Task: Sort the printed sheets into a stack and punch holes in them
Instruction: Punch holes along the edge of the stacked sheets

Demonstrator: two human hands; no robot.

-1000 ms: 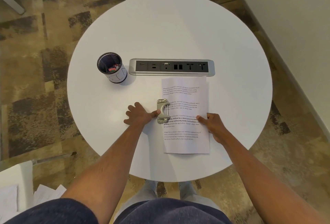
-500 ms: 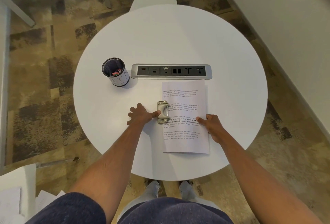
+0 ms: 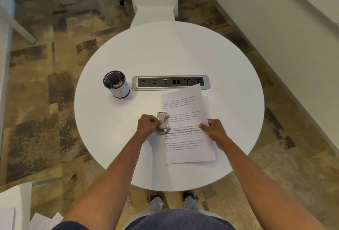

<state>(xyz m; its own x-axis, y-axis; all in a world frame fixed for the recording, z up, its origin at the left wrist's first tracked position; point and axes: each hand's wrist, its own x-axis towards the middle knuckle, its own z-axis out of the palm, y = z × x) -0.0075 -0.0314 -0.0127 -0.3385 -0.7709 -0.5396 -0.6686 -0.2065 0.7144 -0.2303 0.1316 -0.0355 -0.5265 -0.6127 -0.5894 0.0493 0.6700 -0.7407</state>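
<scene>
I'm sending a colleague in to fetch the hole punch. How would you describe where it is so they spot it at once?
On the round white table, look below the socket strip to the printed sheets. The hole punch sits on their left edge, under the left hand: the only small grey metal thing there.

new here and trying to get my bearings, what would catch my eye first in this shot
First, the two hands at the near middle of the round white table: the left hand closed on a small metal hole punch at the left edge of the printed sheets, the right hand pinching their right edge. Behind them sit a dark pen cup and a socket strip.
</scene>
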